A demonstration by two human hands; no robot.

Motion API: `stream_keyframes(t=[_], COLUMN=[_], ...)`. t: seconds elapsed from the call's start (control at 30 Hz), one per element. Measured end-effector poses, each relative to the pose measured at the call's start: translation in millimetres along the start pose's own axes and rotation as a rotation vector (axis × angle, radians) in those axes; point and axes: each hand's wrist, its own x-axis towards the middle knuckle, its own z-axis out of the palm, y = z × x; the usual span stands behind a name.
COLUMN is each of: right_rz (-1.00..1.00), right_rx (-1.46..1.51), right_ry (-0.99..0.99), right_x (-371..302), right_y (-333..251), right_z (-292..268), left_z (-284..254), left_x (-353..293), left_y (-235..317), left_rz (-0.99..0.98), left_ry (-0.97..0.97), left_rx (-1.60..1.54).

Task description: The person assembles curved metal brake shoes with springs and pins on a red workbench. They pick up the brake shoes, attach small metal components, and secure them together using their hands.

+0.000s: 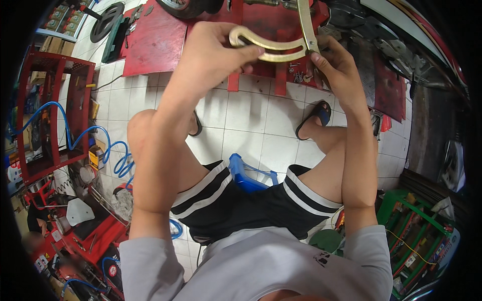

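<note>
Both hands hold a gold-coloured holding wrench (273, 46) in front of me, above the edge of a red work platform (158, 42). It has a curved, slotted arm joined by a pivot to a straight bar that runs off toward the top. My left hand (213, 55) is closed on the curved arm near its rounded end, thumb laid across the slot. My right hand (339, 67) grips the other end by the pivot, where the bar and arm meet. Small metal parts (301, 78) lie on the platform just below the wrench.
A wheel (183, 6) stands on the platform's far side. At left are a red shelf frame (55, 160) and a coiled blue hose (103, 133). Between my legs sits a blue stool (248, 184). A green rack (401, 200) is at lower right.
</note>
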Motion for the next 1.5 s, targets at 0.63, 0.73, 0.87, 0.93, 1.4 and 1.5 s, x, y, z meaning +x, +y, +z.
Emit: stream_keyframes(t=[0.63, 0.73, 0.87, 0.93, 1.4, 1.5], right_rz=[0.011, 0.016, -0.039, 0.101, 0.266, 0.246], right_rx=[0.284, 0.153, 0.099, 0.197, 0.629, 0.646], right_ry=[-0.215, -0.227, -0.286, -0.256, -0.057, 0.149], right_x=[-7.9, -8.7, -3.8, 0.1, 12.1, 12.8], right_y=[0.8, -2.9, -4.1, -13.2, 10.8, 12.2], right_z=[9.8, 0.8, -4.4, -3.3, 3.8, -0.5], left_z=[35.4, 37.9, 33.0, 39.2, 56.3, 68.7], left_x=[7.3, 13.1, 22.8, 25.8, 45.4, 36.6], left_y=[-16.9, -28.9, -34.1, -33.8, -38.5, -18.3], left_rz=[-0.05, -0.007, -0.143, -0.211, -0.118, -0.064], left_ry=[-0.387, -0.404, -0.539, -0.44, -0.343, -0.26], left_rx=[-0.557, -0.547, -0.885, -0.927, -0.902, -0.727])
